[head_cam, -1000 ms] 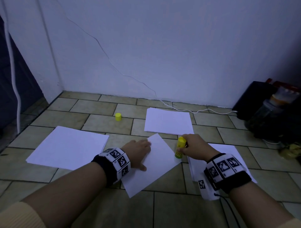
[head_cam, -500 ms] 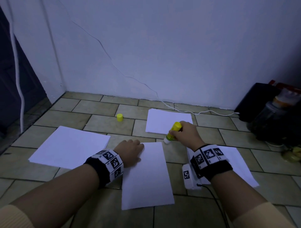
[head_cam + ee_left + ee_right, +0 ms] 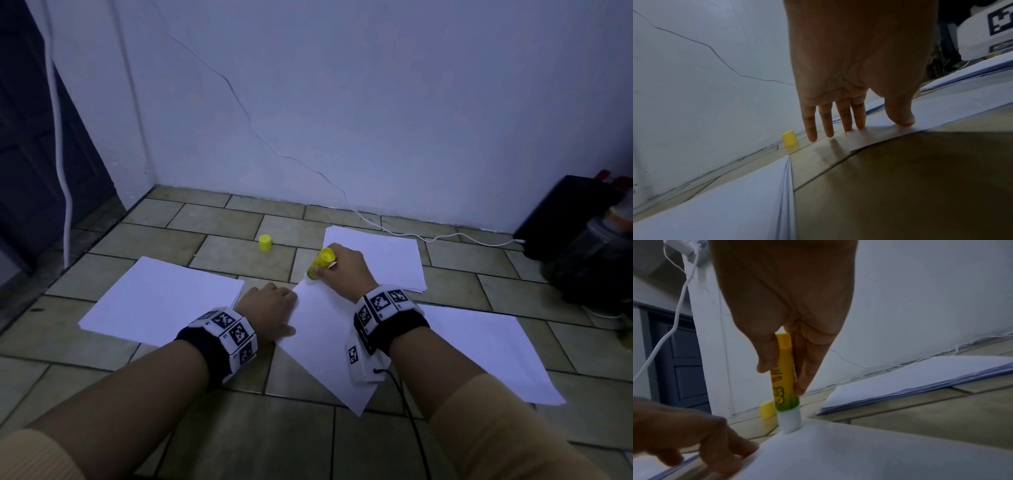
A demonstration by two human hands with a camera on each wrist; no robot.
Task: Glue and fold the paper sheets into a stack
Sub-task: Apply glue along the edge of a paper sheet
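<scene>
A paper stack (image 3: pixel 161 301) waits at left. The left hand (image 3: pixel 270 310), fingers flat, pins a single sheet (image 3: pixel 329 349) on the floor while the right hand (image 3: pixel 346 270) grips a glue stick (image 3: pixel 320 265), tip on its far corner. Gluing looks barely begun; folding remains.

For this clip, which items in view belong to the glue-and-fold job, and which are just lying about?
Part of the job:
glue stick, gripped by the right hand
single sheet, held down by the left hand
paper piles: left, far, right
yellow cap, off the stick

Lying about:
white cable
dark bag
jar
</scene>
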